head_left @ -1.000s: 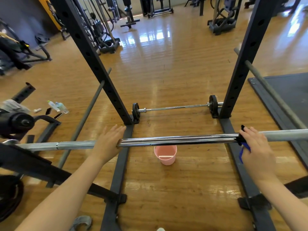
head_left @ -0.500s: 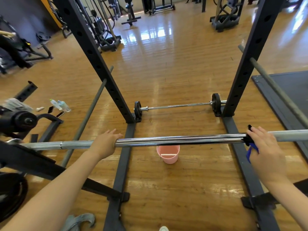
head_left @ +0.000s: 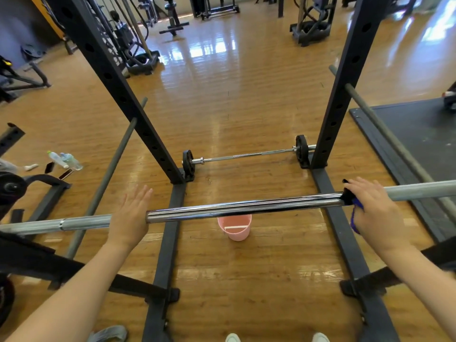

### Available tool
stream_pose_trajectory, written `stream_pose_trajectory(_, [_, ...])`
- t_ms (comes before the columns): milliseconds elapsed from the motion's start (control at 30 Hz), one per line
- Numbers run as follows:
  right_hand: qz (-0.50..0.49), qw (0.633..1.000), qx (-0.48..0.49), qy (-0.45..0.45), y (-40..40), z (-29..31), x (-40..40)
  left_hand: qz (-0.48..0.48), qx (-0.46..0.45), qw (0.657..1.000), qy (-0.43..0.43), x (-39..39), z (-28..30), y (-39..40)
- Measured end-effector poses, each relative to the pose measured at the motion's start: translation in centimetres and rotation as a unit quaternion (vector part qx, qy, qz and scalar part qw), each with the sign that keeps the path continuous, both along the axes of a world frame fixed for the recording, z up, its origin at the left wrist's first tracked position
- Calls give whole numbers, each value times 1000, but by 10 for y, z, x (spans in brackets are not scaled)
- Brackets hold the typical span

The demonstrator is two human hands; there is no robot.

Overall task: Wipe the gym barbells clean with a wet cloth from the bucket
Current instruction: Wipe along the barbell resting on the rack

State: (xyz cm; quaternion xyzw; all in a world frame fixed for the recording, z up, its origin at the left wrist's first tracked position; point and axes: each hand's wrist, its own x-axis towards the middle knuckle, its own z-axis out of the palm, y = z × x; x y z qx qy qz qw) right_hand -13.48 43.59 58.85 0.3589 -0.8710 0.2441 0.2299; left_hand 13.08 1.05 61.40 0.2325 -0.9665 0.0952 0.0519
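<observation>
Head view: a long barbell (head_left: 244,207) lies crosswise in the rack at about waist height, its middle section polished and mirror-bright, its outer sections dull grey. Right hand (head_left: 375,213) wraps a dark blue cloth (head_left: 354,213) over the bar where bright meets dull, fingers curled on it. Left hand (head_left: 132,217) lies flat on the bar, fingers straight and spread; half a second ago those fingers were curled over the bar. Pink bucket (head_left: 235,227) stands on the wooden floor (head_left: 222,107) directly below the bar, partly hidden by it. A second, plate-loaded barbell (head_left: 246,154) rests on the floor between the black rack uprights (head_left: 128,102). Two plastic bottles (head_left: 64,160) lie at far left.
</observation>
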Motion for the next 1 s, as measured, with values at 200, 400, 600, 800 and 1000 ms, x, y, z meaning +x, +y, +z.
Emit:
stream_pose_trajectory(200, [27,1000,13,-6,4,-8,21,11,4,1000,-20,0,-4,-2])
stream_pose_trajectory(400, [17,999,9,-37,-6,-6,17,9,-3,999,-37,-2,0,-4])
stream_pose_trajectory(600, [4,999,-9,-30,4,-3,20,5,-1,994,-109,-5,15,1])
stream_pose_trajectory(800, [38,999,-7,-2,-3,-20,23,17,36,979,-200,-14,33,5])
stream_pose_trajectory(1000, [-40,997,-34,-51,-8,-6,19,28,-7,998,-47,-2,15,9])
